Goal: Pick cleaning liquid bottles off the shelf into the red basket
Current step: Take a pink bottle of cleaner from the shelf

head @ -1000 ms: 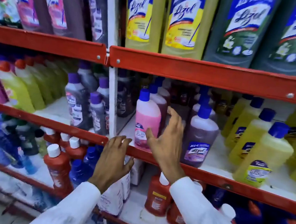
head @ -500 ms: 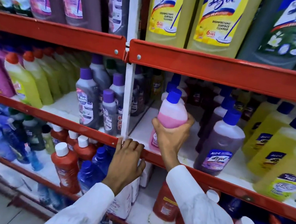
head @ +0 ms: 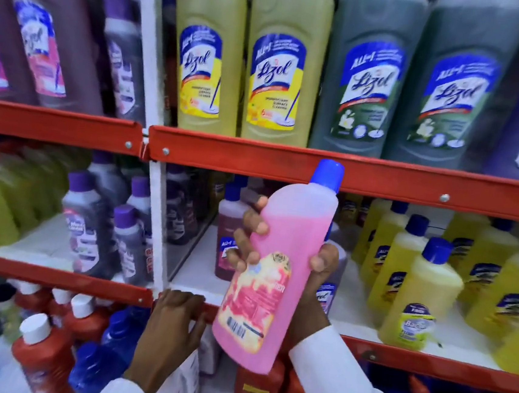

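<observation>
Already clear of the shelf, the pink bottle (head: 280,261) sits in the right hand (head: 315,265), held in front of the red shelf rail (head: 380,182) of the middle tier. The hand wraps it from behind around the middle of the body: fingers (head: 250,227) curl round its left side and the thumb presses its right side, closed firmly on it. Its long axis runs nearly upright but tilted, the blue cap (head: 328,174) up and to the right, the base down and to the left, nearest the camera. The left hand (head: 173,324) holds nothing; its fingers hook over the lip of the lower red rail, just left of the bottle's base, apart from it.

No red basket shows anywhere in view, so which way the bottle must travel cannot be told; judging by the grip, the right hand would carry it alone.

The bottle is translucent plastic, filled with pink liquid to just below the shoulder, with a pink and yellow label bearing a barcode facing the camera. Yellow bottles (head: 417,290) stand on the shelf to the right.
</observation>
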Motion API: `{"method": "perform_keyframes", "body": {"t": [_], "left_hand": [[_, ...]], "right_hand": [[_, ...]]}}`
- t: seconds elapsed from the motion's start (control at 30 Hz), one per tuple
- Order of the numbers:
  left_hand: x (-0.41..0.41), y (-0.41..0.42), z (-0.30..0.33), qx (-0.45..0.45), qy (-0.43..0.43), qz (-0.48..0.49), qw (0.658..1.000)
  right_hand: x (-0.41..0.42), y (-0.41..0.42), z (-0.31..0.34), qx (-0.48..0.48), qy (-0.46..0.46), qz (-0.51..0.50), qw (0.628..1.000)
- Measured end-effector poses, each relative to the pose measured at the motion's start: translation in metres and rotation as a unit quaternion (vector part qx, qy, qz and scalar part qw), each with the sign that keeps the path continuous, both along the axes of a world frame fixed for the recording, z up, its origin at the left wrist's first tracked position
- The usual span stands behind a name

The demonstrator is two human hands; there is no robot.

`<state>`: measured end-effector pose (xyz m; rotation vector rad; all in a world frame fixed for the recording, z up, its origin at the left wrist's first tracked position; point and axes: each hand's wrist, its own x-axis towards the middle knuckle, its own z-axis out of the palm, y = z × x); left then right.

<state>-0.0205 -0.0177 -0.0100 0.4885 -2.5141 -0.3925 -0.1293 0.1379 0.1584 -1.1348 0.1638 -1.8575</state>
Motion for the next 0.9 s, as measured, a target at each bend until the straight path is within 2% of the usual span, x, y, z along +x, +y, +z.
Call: {"method": "perform_keyframes", "body": {"t": [0.1,0.17,0.2,0.3,0.4,0.5,0.7,0.77,0.9], "left_hand": [[0.001,0.001,0.000,-0.004,0.006,-0.006,1.000],[0.001,0.001,0.001,-0.011,0.016,-0.012,1.000],[0.001,0.001,0.001,-0.011,0.017,-0.017,1.000],[0.002,0.003,0.003,-0.023,0.032,-0.019,0.999],[0.002,0.005,0.002,-0.025,0.040,-0.018,0.999],[0.001,0.001,-0.003,-0.029,0.020,0.002,0.999],[0.002,0.006,0.000,-0.014,0.001,0.024,1.000],[0.006,0.009,0.003,0.028,-0.009,0.015,0.999],[0.020,0.043,0.029,0.152,0.005,-0.089,0.984]], "right_hand": [[-0.002,0.009,0.000,0.023,0.016,-0.023,0.999],[-0.001,0.015,-0.002,0.056,0.027,-0.104,0.993],[0.002,0.018,-0.003,0.086,0.030,-0.175,0.980],[0.013,0.023,-0.003,0.189,0.047,-0.402,0.895],[0.018,0.023,-0.005,0.225,0.060,-0.497,0.836],[0.019,0.025,-0.007,0.234,0.096,-0.539,0.804],[0.020,0.025,-0.014,0.234,0.133,-0.568,0.777],[0.021,0.032,-0.020,0.244,0.151,-0.570,0.770],[0.019,0.064,-0.038,0.273,0.191,-0.555,0.762]]}}
